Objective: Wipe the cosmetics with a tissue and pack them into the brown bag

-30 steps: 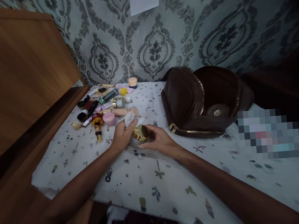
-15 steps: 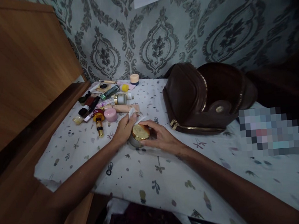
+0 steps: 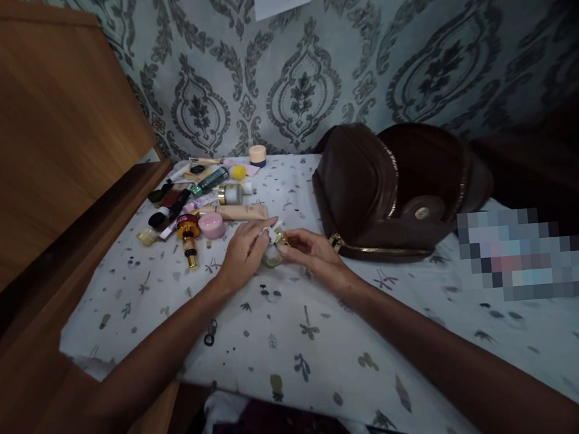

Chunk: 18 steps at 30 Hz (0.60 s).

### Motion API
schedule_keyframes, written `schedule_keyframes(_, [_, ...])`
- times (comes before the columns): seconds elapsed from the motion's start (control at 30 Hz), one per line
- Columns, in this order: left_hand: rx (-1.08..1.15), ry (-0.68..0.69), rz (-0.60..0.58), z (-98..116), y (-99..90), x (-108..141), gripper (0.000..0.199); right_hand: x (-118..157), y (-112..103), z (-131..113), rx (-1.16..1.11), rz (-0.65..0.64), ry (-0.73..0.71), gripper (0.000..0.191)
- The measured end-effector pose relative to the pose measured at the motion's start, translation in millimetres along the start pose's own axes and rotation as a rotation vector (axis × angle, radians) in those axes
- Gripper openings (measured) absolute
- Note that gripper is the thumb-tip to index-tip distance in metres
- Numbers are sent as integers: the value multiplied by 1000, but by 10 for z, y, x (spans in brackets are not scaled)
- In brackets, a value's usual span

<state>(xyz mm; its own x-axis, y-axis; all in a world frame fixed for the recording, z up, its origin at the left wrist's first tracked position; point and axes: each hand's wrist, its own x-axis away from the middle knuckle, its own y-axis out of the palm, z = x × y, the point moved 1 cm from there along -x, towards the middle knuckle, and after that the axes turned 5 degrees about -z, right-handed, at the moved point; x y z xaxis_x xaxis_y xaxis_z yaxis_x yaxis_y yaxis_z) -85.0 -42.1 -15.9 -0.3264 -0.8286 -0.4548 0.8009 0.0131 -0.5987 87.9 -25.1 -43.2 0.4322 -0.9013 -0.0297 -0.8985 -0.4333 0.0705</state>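
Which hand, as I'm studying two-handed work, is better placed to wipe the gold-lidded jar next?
Probably the left hand: its fingers have the white tissue right at the gold-lidded jar, while the right hand is occupied gripping the jar.

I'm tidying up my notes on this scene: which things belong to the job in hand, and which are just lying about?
In hand:
- gold-trimmed jar
- white tissue

Lying about:
- pink jar
- beige tube
- green bottle
- brown bag
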Motion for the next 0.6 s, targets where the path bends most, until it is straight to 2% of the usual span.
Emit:
schedule_keyframes(0.1, [-176, 111, -12, 81, 13, 39, 42, -10, -20, 26, -26, 14, -34, 46])
schedule_keyframes(0.2, [-260, 144, -31, 102, 31, 62, 43, -22, -43, 43, 1, -1, -69, 43])
schedule_keyframes(0.3, [-233, 126, -24, 61, 33, 52, 41, -28, -42, 37, 69, -16, -96, 42])
schedule_keyframes(0.47, [-115, 82, -21, 20, -6, 7, 38, -30, -14, 26, 167, 11, -149, 53])
schedule_keyframes(0.6, [-32, 45, -19, 5, -44, -20, 35, -28, -30, 16, 192, -11, -189, 47])
